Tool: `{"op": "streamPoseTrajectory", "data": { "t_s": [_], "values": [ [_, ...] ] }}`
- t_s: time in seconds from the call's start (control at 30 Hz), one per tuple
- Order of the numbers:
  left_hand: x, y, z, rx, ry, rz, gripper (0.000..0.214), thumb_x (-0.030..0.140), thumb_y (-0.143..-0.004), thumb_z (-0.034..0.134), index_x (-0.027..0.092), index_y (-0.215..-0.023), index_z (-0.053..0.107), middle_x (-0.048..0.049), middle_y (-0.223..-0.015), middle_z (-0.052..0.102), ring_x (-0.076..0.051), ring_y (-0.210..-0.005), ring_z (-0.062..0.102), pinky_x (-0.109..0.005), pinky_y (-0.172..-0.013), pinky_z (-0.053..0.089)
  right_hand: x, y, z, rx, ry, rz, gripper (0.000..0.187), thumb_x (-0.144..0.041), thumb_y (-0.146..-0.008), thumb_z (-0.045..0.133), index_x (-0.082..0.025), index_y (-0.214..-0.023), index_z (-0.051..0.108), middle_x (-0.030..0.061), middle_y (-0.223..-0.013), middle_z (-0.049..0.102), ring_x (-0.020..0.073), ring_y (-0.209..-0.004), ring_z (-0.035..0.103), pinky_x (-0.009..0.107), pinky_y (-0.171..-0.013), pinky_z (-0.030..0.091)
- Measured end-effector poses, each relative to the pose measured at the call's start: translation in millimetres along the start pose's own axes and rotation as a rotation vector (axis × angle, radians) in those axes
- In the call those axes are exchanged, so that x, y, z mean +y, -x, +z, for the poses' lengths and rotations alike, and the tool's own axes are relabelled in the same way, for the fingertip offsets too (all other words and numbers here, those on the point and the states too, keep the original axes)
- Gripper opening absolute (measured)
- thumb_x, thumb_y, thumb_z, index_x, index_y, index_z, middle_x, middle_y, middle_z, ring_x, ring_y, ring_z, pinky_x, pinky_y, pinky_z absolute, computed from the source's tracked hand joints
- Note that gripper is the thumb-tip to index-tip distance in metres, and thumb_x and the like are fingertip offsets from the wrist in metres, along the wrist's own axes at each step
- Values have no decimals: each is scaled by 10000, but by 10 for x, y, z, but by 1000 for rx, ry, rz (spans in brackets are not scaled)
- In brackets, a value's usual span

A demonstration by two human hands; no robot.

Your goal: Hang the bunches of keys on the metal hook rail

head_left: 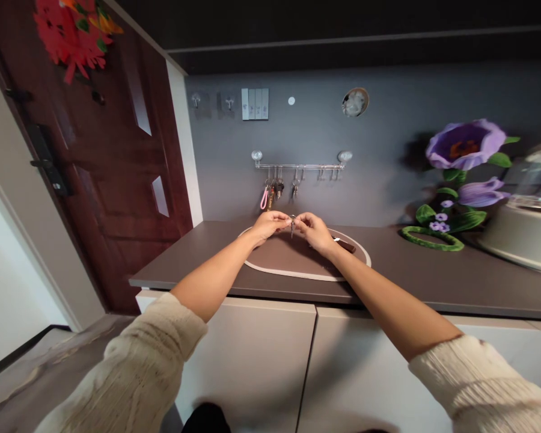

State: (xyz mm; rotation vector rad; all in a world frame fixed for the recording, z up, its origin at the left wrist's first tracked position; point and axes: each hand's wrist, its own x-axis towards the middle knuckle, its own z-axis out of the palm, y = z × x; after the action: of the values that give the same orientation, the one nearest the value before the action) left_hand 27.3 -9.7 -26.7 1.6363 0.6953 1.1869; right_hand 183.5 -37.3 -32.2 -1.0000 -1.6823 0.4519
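Observation:
Between the fingertips of both hands hangs a small key ring with a key [292, 228], held over the brown mat. My left hand [271, 224] pinches it from the left, thumb and forefinger together. From the right, my right hand [313, 231] pinches the same ring. Beneath lies an oval brown mat [275, 257] with a pale rim. A dark brown object [346, 245] with a whitish part rests on the mat, partly hidden by my right hand. Behind, a hook rail [300, 166] on the wall carries several bunches of keys [295, 190] and a pink loop [264, 198].
A purple flower ornament [466, 144] with a green base stands on the dark counter [397, 276], right of the mat. Beyond it is a white container with a clear dome [527, 228]. A dark red door [94, 156] is at left; an overhead cabinet [365, 36] runs above.

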Motion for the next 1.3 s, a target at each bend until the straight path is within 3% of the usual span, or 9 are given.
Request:
{"op": "streamPoseTrajectory", "data": {
  "t_s": [0.33, 0.6, 0.87, 1.07, 1.3],
  "values": [
    [-47, -7, 61, 37, -55, 58, 234, 274, -680, 623, 116, -853, 613, -14, -696, 612, -54, -540, 460, -214, -567, 371, 43, -13, -43, 36, -20, 22, 234, -406, -712, 504, -174, -738, 499, -10, -675, 511, 109, -625, 433, 247, -618, 358],
    [-75, -11, 76, 108, -473, 168, 164, 226, -749, 487, 124, -724, 613, -11, -639, 601, -89, -555, 480, -222, -583, 388, 39, -120, -158, 137, -6, 75, 202, -366, -688, 502, -166, -713, 509, -8, -669, 512, 110, -630, 436, 258, -651, 368],
    [-132, -19, 86, 57, -842, 338, 245, 271, -789, 432, 151, -776, 646, -44, -759, 645, -136, -681, 532, -251, -667, 393, -14, -465, -303, 197, -54, 152, 138, -301, -678, 506, -164, -686, 506, -16, -625, 515, 99, -594, 466, 249, -643, 399],
    [-184, -52, 104, 44, -950, 382, 253, 250, -805, 411, 156, -784, 645, -57, -788, 645, -153, -729, 548, -262, -696, 392, -171, -776, -371, 271, -101, 220, 28, -164, -655, 486, -159, -636, 507, -2, -634, 536, 94, -597, 501, 237, -627, 410],
    [-210, -65, 137, 10, -1010, 395, 269, 248, -821, 394, 161, -810, 648, -64, -830, 647, -165, -783, 557, -273, -724, 395, -239, -1116, -355, 349, -105, 279, 100, -80, -636, 456, -158, -583, 490, -3, -590, 530, 82, -520, 494, 218, -550, 406]
  ]
}}
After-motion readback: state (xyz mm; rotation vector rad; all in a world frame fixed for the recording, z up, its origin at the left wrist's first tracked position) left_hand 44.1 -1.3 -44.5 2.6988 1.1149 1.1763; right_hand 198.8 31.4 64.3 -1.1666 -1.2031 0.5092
